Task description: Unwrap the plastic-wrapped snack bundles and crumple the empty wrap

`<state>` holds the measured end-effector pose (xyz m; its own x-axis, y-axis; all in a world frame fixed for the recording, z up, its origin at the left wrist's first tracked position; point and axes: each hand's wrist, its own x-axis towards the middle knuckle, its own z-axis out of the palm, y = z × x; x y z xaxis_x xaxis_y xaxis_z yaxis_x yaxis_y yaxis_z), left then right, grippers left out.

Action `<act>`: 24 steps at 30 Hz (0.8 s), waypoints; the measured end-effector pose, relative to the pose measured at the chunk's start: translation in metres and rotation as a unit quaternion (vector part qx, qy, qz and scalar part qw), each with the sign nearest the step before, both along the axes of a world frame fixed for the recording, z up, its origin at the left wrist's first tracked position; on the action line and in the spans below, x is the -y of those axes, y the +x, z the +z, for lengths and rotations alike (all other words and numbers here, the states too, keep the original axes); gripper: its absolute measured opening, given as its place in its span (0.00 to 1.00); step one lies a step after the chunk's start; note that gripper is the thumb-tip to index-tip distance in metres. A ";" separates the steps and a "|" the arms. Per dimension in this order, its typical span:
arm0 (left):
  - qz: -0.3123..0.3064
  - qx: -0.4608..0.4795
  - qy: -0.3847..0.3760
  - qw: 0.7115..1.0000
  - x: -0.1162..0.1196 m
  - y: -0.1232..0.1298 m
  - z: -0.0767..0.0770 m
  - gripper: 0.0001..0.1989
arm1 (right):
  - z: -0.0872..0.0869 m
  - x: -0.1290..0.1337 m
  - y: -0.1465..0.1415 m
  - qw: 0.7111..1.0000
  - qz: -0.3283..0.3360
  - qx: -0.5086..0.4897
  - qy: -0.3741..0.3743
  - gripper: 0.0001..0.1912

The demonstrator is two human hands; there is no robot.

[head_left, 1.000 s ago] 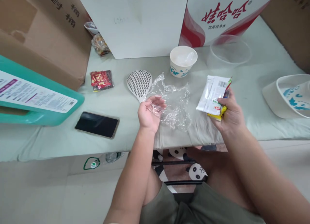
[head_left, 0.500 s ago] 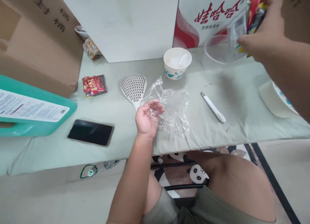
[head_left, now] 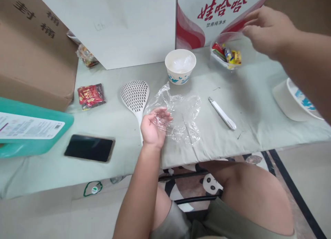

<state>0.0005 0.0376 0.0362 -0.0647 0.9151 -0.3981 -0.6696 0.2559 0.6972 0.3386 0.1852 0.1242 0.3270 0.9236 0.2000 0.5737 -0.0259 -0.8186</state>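
My left hand [head_left: 156, 127] rests palm up on the table, its fingers loosely curled in a crumpled clear plastic bag [head_left: 184, 120]. A white slotted skimmer [head_left: 135, 96] lies just left of that hand, its handle running behind the wrist. My right hand [head_left: 266, 30] is above the right rim of a clear plastic tub [head_left: 249, 51], fingers stretched out and holding nothing visible. Whether it touches the rim I cannot tell. Several small red, blue and yellow packets [head_left: 229, 56] lie inside the tub. A paper bowl [head_left: 181, 68] with a blue pattern stands to its left, clear plastic inside.
A white-handled tool [head_left: 222, 113] lies right of the bag. Another paper bowl [head_left: 292, 103] tilts at the right edge. Left are red packets [head_left: 91, 95], a phone [head_left: 89, 148], a green jug [head_left: 36, 132] and a cardboard box [head_left: 33, 56]. White boxes [head_left: 124, 29] stand behind.
My right hand has let go of the packets, which now lie in the clear tub. My left hand stays at the plastic bag. The view has shifted slightly.
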 end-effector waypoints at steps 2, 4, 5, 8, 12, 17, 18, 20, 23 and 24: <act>-0.004 0.006 0.003 1.000 0.001 0.000 0.002 0.14 | 0.003 0.039 -0.030 0.997 -0.049 0.049 -0.032 0.22; -0.016 0.007 0.004 1.000 0.003 -0.001 0.004 0.14 | -0.009 0.085 -0.062 0.998 -0.049 -0.028 0.001 0.17; -0.027 0.006 0.003 1.000 0.004 -0.002 0.006 0.14 | -0.021 0.109 -0.077 0.996 -0.034 -0.072 0.027 0.14; -0.071 0.008 0.003 0.997 0.008 -0.004 0.008 0.15 | -0.065 0.172 -0.119 0.981 0.027 -0.194 0.006 0.14; -0.112 0.046 0.016 0.993 0.017 -0.009 0.008 0.14 | -0.105 0.210 -0.149 0.979 0.056 -0.193 -0.045 0.25; -0.215 0.079 0.012 0.973 0.022 -0.018 0.007 0.15 | -0.108 0.200 -0.144 0.980 0.121 -0.155 -0.030 0.47; -0.236 0.072 0.009 0.969 0.022 -0.020 0.007 0.16 | -0.105 0.198 -0.142 0.978 0.145 -0.144 -0.030 0.49; -0.262 0.056 0.010 0.963 0.021 -0.021 0.007 0.17 | -0.098 0.196 -0.140 0.970 0.205 -0.124 -0.051 0.46; -0.279 0.042 0.017 0.959 0.017 -0.022 0.007 0.19 | -0.089 0.200 -0.138 0.959 0.240 -0.121 -0.094 0.23; -0.279 0.040 0.019 0.959 0.016 -0.022 0.007 0.19 | -0.087 0.202 -0.136 0.962 0.217 -0.135 -0.095 0.17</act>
<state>-0.0211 0.0221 0.0431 0.4681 0.8125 -0.3475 -0.4879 0.5655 0.6649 0.2022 -0.0166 0.0375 -0.0819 0.9964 -0.0237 0.3307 0.0048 -0.9437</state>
